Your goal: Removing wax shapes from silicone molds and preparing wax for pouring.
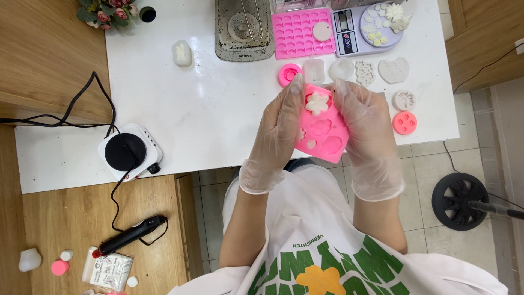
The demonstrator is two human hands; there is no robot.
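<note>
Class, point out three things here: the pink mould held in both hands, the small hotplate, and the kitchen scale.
pink mould (323, 130), head view, an empty flower cavity.
hotplate (125, 151), head view, black round plate.
kitchen scale (345, 26), head view, display panel.

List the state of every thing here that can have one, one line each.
Pink flower mould: held up off the table, top cavity filled with a white cast, lower cavities empty.
Left hand: gloved, gripping the mould's left edge.
Right hand: gloved, gripping its right edge.
Pink tray mould: flat on the table.
Hot plate: bare, cable attached.
</note>
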